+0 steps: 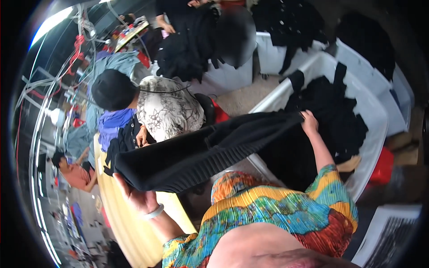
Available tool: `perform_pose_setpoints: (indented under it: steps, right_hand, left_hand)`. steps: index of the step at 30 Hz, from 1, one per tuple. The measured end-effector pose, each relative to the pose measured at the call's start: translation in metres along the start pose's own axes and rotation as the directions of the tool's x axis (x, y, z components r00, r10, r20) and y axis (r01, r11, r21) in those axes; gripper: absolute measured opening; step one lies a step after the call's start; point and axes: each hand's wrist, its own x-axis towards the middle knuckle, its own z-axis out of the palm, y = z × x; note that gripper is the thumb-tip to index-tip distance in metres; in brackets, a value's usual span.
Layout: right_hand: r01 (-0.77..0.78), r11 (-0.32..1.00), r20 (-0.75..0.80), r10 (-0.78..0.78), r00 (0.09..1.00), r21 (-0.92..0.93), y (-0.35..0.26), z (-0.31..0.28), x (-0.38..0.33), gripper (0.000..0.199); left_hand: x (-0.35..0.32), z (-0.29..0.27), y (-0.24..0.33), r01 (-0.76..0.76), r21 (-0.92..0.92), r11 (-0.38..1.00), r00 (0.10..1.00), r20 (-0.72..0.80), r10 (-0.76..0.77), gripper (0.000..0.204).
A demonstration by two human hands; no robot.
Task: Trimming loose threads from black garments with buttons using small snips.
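A long black knit garment (192, 154), ribbed along its near edge, is stretched in the air between my two hands. At its left end my left hand (138, 198) has the cloth, with the palm showing and some fingers hidden behind the fabric. Over the white bin at right, my right hand (309, 123) grips the narrow gathered end with bent fingers. More black garments (319, 100) lie heaped in that bin, just beyond my right hand.
A pale yellow table (134, 223) lies at my left. The white bin (373, 147) stands to my right, with more loaded bins behind. A co-worker in a patterned top (170, 109) sits close ahead, beside purple cloth (115, 125). Another person in orange (77, 176) is farther left.
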Motion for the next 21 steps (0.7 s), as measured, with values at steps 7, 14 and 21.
perform_pose_setpoints:
  steps: [7,14,21]
  right_hand:
    - [-0.062,0.905,-0.216,0.166,0.962,0.42,0.014,-0.095,0.03,0.025]
    - [0.258,0.32,-0.348,0.265,0.899,0.911,-0.045,-0.248,0.015,0.022]
    - [0.345,-0.281,-0.237,0.355,0.904,0.896,-0.171,-0.305,-0.053,0.04]
  left_hand:
    - [-0.001,-0.011,0.004,0.008,-0.087,0.996,1.0,-0.009,-0.009,0.039]
    - [-0.002,-0.033,0.026,0.01,-0.163,0.987,0.999,0.048,-0.002,0.041]
    - [-0.035,-0.062,0.099,-0.112,-0.148,0.983,0.985,0.117,0.13,0.038]
